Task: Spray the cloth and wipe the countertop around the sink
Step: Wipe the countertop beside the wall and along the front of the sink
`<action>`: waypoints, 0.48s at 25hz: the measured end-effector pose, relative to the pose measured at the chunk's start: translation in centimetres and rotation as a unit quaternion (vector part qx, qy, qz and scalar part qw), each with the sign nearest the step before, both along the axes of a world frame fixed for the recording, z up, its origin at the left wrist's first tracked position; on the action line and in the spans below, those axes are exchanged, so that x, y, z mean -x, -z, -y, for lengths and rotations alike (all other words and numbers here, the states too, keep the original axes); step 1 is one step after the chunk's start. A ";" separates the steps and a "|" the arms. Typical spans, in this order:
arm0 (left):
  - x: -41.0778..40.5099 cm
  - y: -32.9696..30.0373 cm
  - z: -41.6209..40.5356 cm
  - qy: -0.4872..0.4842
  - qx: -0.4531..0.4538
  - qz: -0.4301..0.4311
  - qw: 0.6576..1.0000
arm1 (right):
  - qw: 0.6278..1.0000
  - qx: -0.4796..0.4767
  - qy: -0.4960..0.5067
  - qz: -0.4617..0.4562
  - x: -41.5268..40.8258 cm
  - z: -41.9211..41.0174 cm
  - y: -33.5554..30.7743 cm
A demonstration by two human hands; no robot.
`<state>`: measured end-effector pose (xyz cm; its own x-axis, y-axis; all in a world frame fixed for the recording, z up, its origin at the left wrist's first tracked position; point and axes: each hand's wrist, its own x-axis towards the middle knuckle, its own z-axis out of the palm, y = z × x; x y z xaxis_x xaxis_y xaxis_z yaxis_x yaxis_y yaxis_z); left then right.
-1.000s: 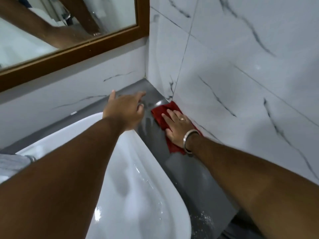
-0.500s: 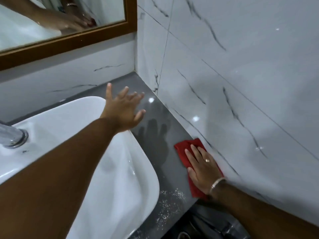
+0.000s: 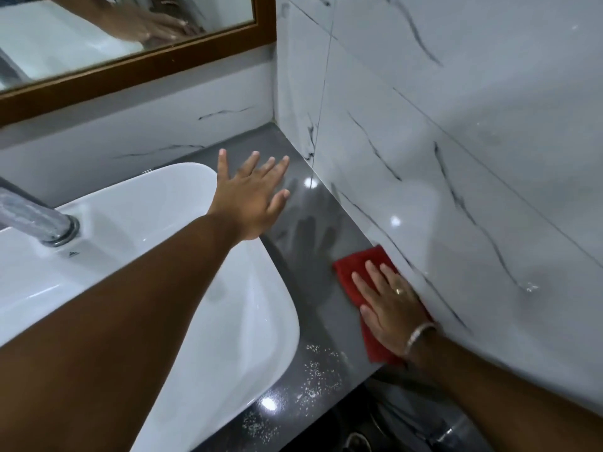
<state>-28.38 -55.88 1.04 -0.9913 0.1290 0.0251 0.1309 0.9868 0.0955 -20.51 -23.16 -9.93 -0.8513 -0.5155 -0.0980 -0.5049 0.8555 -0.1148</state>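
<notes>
A red cloth [image 3: 354, 272] lies flat on the dark grey countertop [image 3: 313, 256] to the right of the white sink [image 3: 182, 203], against the marble side wall. My right hand [image 3: 388, 301] presses flat on the cloth, fingers spread, with a ring and a silver bangle at the wrist. My left hand [image 3: 253, 194] hovers open with fingers apart above the sink's far right corner and holds nothing. No spray bottle is in view.
A chrome tap [image 3: 36, 216] stands at the sink's left. White specks [image 3: 318, 370] lie on the countertop near its front edge. Marble tiles [image 3: 456, 158] rise on the right, and a wood-framed mirror [image 3: 137, 63] hangs behind the sink.
My right hand has drawn the red cloth from the back corner along the wall toward the front edge. My left hand lifted off the sink rim and spread its fingers.
</notes>
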 end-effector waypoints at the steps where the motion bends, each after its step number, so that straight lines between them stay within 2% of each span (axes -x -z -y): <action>1: 0.0 0.0 0.0 -0.003 0.000 0.004 1.000 | 0.999 -0.010 0.041 0.009 1.5 2.2 -0.1; 2: 0.2 0.1 0.1 -0.005 -0.001 0.006 1.000 | 0.999 -0.021 0.048 0.013 2.1 4.7 0.0; 4: 0.3 0.3 0.2 -0.007 -0.003 0.008 1.000 | 1.000 -0.017 -0.021 0.014 1.2 7.0 0.4; 6: 0.4 0.4 0.2 -0.004 -0.005 0.009 1.000 | 0.996 -0.003 -0.094 0.013 -2.1 3.9 0.9; 9: 0.4 0.5 0.3 -0.010 -0.010 -0.003 1.000 | 0.999 -0.007 -0.030 -0.013 -4.3 -3.6 0.5; 12: 0.7 0.8 0.3 -0.010 -0.033 -0.019 0.999 | 0.997 -0.022 0.079 -0.002 -3.3 -2.2 0.2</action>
<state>-29.04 -56.19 0.27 -0.9919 0.1055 0.0703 0.1155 0.9809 0.1568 -17.22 -21.01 -10.18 -0.9222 -0.3694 -0.1142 -0.3629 0.9289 -0.0737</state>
